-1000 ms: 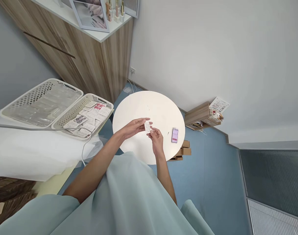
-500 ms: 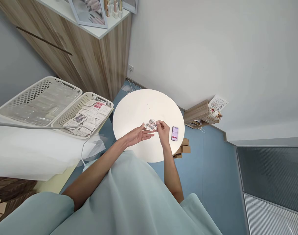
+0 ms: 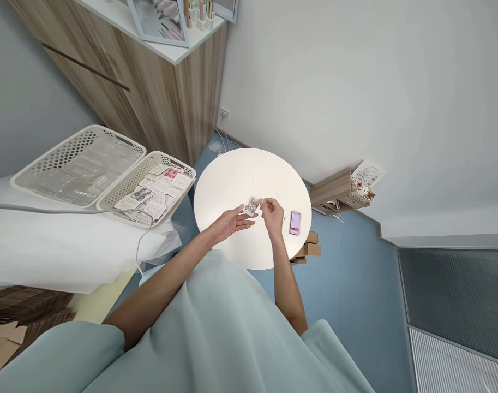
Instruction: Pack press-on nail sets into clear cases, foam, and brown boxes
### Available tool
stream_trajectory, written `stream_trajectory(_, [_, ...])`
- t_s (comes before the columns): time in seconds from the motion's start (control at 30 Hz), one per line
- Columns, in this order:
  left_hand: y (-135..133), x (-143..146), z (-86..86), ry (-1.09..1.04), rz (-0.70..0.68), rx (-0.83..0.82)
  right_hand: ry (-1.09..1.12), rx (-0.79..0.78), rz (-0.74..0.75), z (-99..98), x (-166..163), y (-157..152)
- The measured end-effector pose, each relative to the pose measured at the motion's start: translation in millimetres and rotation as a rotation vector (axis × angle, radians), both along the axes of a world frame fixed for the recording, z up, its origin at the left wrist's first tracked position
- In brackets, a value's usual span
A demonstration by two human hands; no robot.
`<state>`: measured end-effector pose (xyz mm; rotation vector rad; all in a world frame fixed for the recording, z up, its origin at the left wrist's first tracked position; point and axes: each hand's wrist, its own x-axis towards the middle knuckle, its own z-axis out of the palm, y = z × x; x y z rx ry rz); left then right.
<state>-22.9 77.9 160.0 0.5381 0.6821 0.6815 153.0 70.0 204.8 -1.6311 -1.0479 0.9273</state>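
A small white card of press-on nails (image 3: 251,205), patterned in grey and brown tones, is held tilted above a round white table (image 3: 228,174). My left hand (image 3: 228,225) grips its lower left edge under the thumb, the other fingers stretched out beneath. At the card's upper right corner, my right hand (image 3: 273,217) has thumb and index finger pinched together. Whether those fingertips also hold something separate is too small to make out. A phone (image 3: 295,222) with a lit screen lies on the table to the right of my right hand.
To the left, one white basket (image 3: 105,204) contains several nail cards and another (image 3: 17,177) clear plastic cases. A grey cable (image 3: 60,210) crosses in front of them. A wooden cabinet (image 3: 159,98) stands behind; cardboard boxes (image 3: 313,249) and a small shelf (image 3: 330,194) are at the right.
The card has turned and now looks narrower and more upright between my hands. My right fingers have shifted slightly at its corner. The whole view has moved a little.
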Motion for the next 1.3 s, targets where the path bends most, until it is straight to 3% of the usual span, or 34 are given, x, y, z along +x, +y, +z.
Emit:
stream_trajectory(0.23, [-5.7, 3.8, 2.4, 0.367, 0.228, 0.185, -0.113, -0.039, 0.001, 4.2, -17.1, 0.0])
stream_trajectory(0.4, [-5.7, 3.1, -0.2, 0.412, 0.288, 0.242, -0.140, -0.036, -0.036, 2.3, -15.1, 3.4])
stream_trajectory(0.57, [-1.2, -4.9, 4.1, 0.410, 0.291, 0.216, -0.028, -0.018, -0.032, 2.7, 1.0, 4.6])
stream_trajectory(0.93, [5.1, -10.5, -7.7, 0.297, 0.185, 0.109, 0.067, -0.025, 0.035, -2.3, 16.4, -2.5])
stream_trajectory(1.3, [-4.1, -6.2, -4.9, -0.128, -0.091, 0.041, 0.191, 0.002, 0.122, 0.6, 9.0, -6.8])
